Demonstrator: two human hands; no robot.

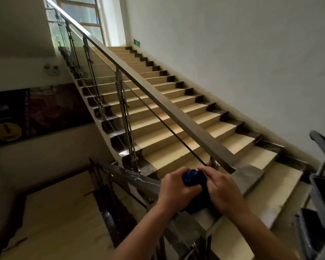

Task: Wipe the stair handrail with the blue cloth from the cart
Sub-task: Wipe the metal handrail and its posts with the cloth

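A bunched dark blue cloth (193,178) sits between both my hands, low in the middle of the view. My left hand (178,188) grips its left side with curled fingers. My right hand (221,188) holds its right side, fingers curled over it. The hands are just above the lower end of the flat metal stair handrail (158,98), which climbs from there up to the left toward a window. More cloth hangs dark below my hands; whether it touches the rail is hidden.
Tan steps (176,113) rise ahead, with a white wall on the right. Steel posts and glass panels (126,117) carry the rail. A grey cart (321,194) stands at the right edge. A lower rail (124,175) and a landing lie to the left.
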